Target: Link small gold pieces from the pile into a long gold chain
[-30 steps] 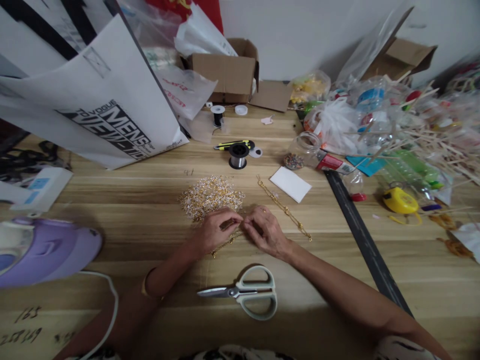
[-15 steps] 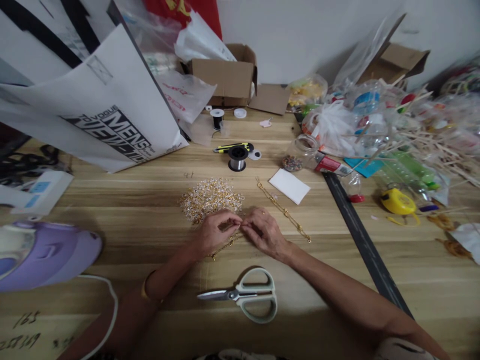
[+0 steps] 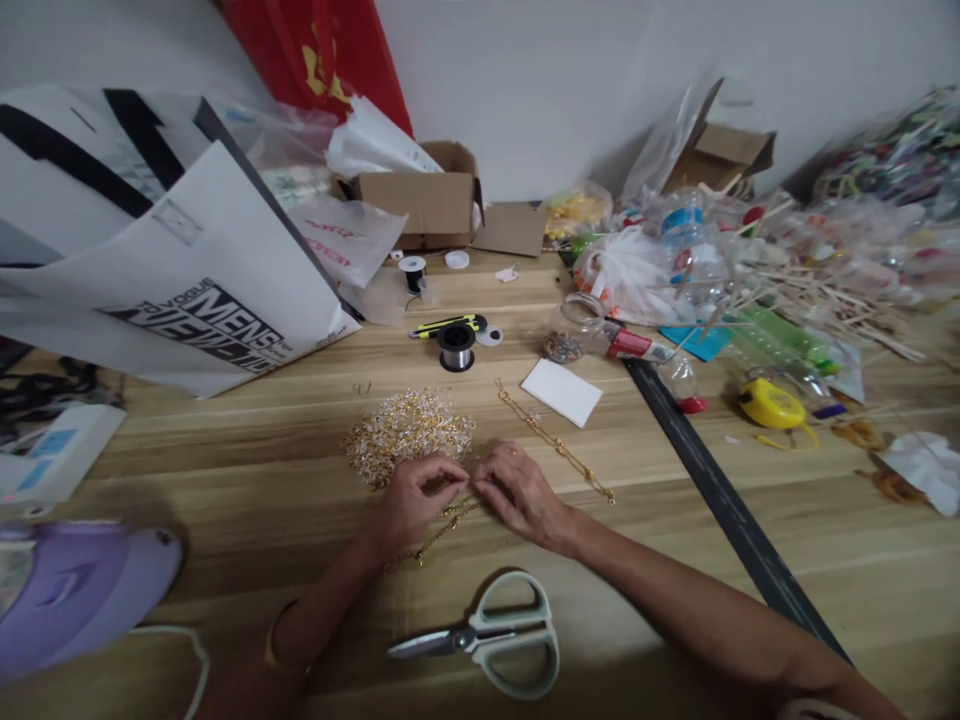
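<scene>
My left hand (image 3: 421, 503) is closed in a pinch, and what its thumb and forefinger hold is too small to make out. Facing it, almost tip to tip, my right hand (image 3: 521, 497) pinches near the end of a gold chain (image 3: 450, 522). That chain trails down and left over the wooden table, beneath my left hand. Just beyond my left hand lies a heap of small gold and clear pieces (image 3: 409, 428). A second gold chain (image 3: 556, 443) is stretched on the table to the right. Nearer to me, scissors (image 3: 480, 637) with pale handles lie slightly open.
Past the heap are a wire spool (image 3: 457, 348), a yellow-black cutter (image 3: 431, 327) and a jar of beads (image 3: 574, 330). A white pad (image 3: 562, 392) and a tape measure (image 3: 772, 403) are to the right. A white bag (image 3: 210, 270) and a purple appliance (image 3: 90, 590) stand left.
The view has tilted upward, so the table things appear lower. Both hands keep their pinch close together, and more of the gold chain shows below the fingers.
</scene>
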